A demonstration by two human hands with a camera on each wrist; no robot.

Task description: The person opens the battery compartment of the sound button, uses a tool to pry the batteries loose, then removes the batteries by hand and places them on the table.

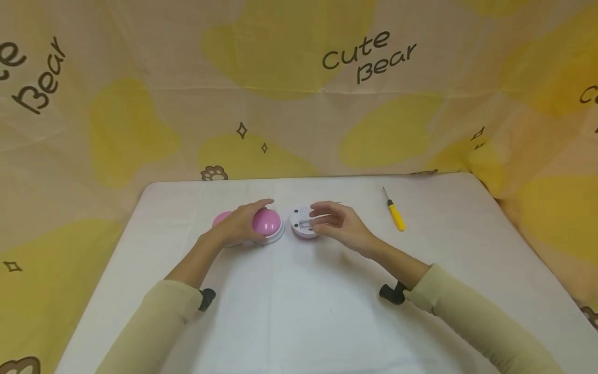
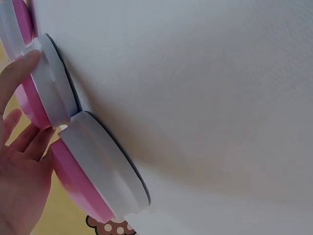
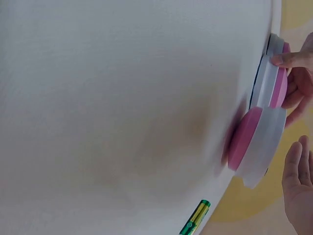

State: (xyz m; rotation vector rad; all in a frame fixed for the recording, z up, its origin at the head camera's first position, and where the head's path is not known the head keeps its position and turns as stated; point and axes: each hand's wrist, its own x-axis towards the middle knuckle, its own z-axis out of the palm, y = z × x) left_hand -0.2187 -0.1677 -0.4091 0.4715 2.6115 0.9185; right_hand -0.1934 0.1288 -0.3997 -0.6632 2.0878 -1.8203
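Observation:
Three round push buttons with white bases and pink domes are grouped at the table's middle. My left hand (image 1: 238,224) grips the middle push button (image 1: 267,222), its thumb against the white base (image 2: 53,81). Partly hidden behind that hand, the left push button (image 1: 221,217) stands dome up. The third push button (image 1: 300,228) lies dome down, showing its speaker holes and battery slot. Just right of it, my right hand (image 1: 343,224) hovers with loosely bent fingers, holding nothing visible. In the right wrist view, this hand (image 3: 299,188) is apart from the upturned push button (image 3: 261,149).
A screwdriver (image 1: 396,214) with a yellow handle lies at the right. A green and gold battery (image 3: 195,218) lies on the white table (image 1: 299,311), near the right hand. A yellow patterned cloth (image 1: 289,114) hangs behind the table.

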